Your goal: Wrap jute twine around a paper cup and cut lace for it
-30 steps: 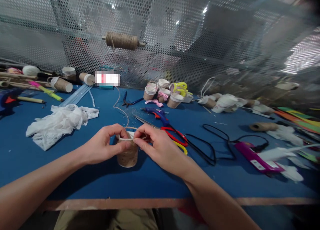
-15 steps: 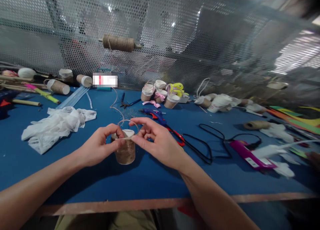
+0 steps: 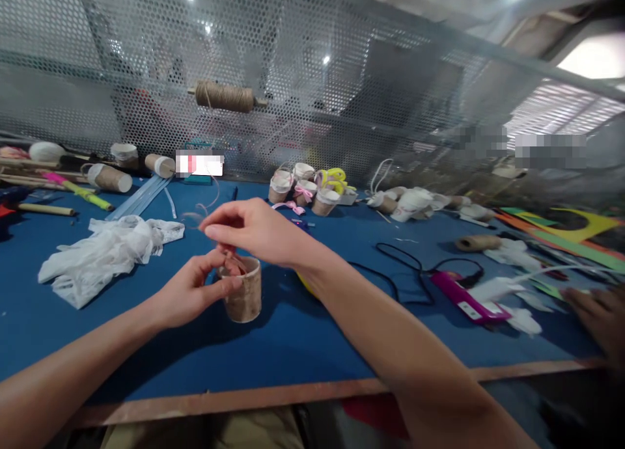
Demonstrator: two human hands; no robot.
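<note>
Left hand (image 3: 195, 283) pinched on a brown cup (image 3: 245, 300) at its rim — held upright, right hand (image 3: 256, 231) arched above, blurred twine (image 3: 217, 191) beside it — grip there unclear

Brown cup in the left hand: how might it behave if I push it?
The brown cup should hold its shape: its wall looks round though the left hand pinches it. It looks light, being hollow with a thin rim. Knocked over, it might roll, given its curved side.
</note>
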